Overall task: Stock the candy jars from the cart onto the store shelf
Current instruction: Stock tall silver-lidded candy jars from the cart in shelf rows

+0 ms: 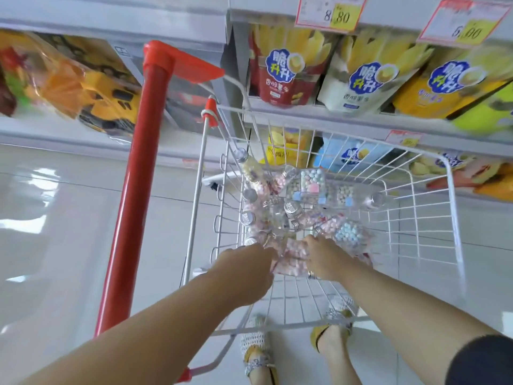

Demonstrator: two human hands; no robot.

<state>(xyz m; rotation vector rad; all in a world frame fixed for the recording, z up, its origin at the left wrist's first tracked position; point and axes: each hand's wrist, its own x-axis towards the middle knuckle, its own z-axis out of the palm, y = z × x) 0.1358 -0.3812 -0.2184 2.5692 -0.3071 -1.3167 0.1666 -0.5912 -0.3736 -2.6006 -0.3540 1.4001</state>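
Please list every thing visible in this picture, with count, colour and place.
cart: one, white wire, red handle, facing shelves
candy jars: about twelve, clear, pastel candy, inside cart
snack bags: several, red, white, yellow, right shelves
price tags: three, red-edged, shelf edges
toy packs: at least two, yellow-orange, left shelf
feet: two, yellow-white sandals, below cart
left hand: one, bare, on pink-candy jar, grip unclear
right hand: one, bare, on same jar, grip unclear
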